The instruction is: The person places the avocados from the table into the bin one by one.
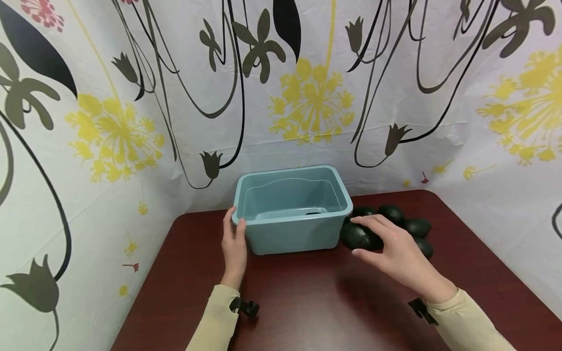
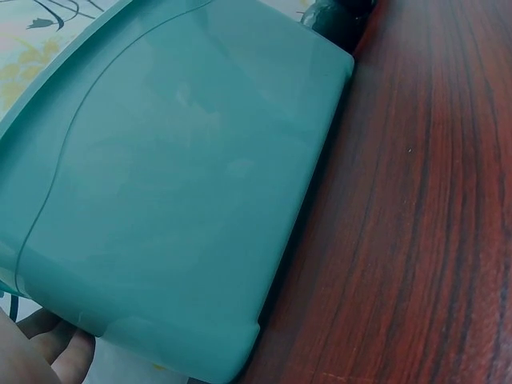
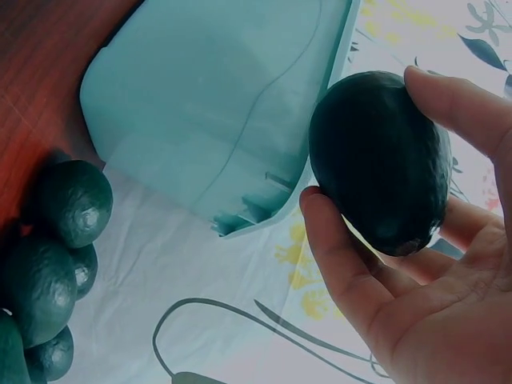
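A light blue plastic bin (image 1: 290, 236) stands at the back of the table. My left hand (image 1: 234, 246) holds its front left corner, thumb on the front side and fingers around the left side; in the left wrist view the fingers (image 2: 74, 356) lie against the bin's end. My right hand (image 1: 395, 248) grips a dark green avocado (image 3: 380, 160) between thumb and fingers, raised beside the bin's right end. More avocados (image 1: 417, 227) lie together on the table behind and right of that hand. Inside the bin, a small dark patch (image 1: 313, 213) shows at the bottom, mostly hidden by the front wall.
The dark red wooden table (image 1: 298, 297) has rounded back corners. A white cloth (image 1: 189, 131) with flowers and vines hangs close behind and along both sides. Each sleeve bears a black wrist strap (image 1: 422, 311).
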`<state>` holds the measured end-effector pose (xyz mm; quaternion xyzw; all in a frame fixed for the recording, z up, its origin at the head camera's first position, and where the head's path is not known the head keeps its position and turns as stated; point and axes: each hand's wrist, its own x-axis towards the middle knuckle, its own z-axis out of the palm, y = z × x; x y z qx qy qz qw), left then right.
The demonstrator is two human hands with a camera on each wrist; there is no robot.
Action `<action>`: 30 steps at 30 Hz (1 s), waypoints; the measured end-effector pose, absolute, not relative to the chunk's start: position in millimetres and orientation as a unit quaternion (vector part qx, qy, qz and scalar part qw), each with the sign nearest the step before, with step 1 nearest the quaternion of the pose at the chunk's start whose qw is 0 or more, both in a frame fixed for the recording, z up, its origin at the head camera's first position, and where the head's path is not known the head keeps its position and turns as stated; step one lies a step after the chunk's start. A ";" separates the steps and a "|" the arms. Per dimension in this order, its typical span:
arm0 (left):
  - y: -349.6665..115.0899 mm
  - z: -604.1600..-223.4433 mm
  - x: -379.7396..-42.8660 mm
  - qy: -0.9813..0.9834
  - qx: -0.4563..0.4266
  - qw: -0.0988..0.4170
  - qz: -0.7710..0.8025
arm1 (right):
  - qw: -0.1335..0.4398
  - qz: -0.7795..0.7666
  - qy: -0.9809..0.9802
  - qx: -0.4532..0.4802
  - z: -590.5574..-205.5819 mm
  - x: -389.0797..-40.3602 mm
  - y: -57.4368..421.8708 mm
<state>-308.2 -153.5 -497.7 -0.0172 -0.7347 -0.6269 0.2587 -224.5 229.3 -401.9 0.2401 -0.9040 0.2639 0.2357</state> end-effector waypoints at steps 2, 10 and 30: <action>-152.9 -497.7 -308.5 -0.735 -0.015 0.258 -0.627 | 0.236 0.264 -0.904 0.240 -400.4 -224.8 228.6; -151.7 -496.3 -307.6 -0.735 -0.011 0.252 -0.630 | 0.246 0.265 -0.897 0.255 -394.8 -227.4 225.4; -152.4 -497.1 -307.7 -0.734 -0.014 0.254 -0.630 | 0.256 0.277 -0.887 0.268 -380.1 -229.2 219.4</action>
